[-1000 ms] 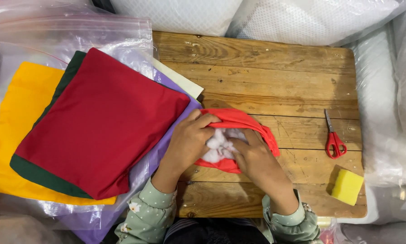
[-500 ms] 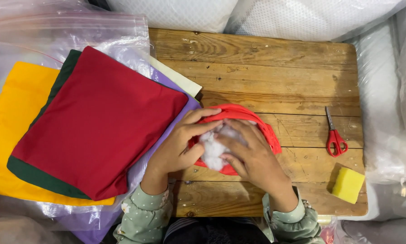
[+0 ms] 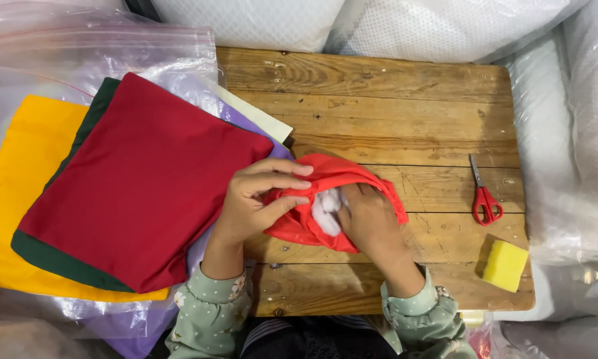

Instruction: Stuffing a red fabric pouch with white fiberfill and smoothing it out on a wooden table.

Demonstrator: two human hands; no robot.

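Note:
A small bright red fabric cover (image 3: 339,176) lies on the wooden table (image 3: 392,100), with white fluffy stuffing (image 3: 325,206) showing at its opening. My left hand (image 3: 256,203) pinches the left edge of the opening between thumb and fingers. My right hand (image 3: 372,223) presses into the opening, fingers tucked inside against the stuffing. Both wrists wear pale green flowered sleeves.
A dark red cloth (image 3: 146,179) lies on green, yellow (image 3: 26,179) and purple cloths with clear plastic bags at the left. Red-handled scissors (image 3: 483,196) and a yellow sponge (image 3: 505,266) sit at the table's right. White bagged cushions (image 3: 445,26) surround the table.
My left hand moved from inside the opening to pinching its left edge. My right hand pushed deeper in, and less white stuffing shows.

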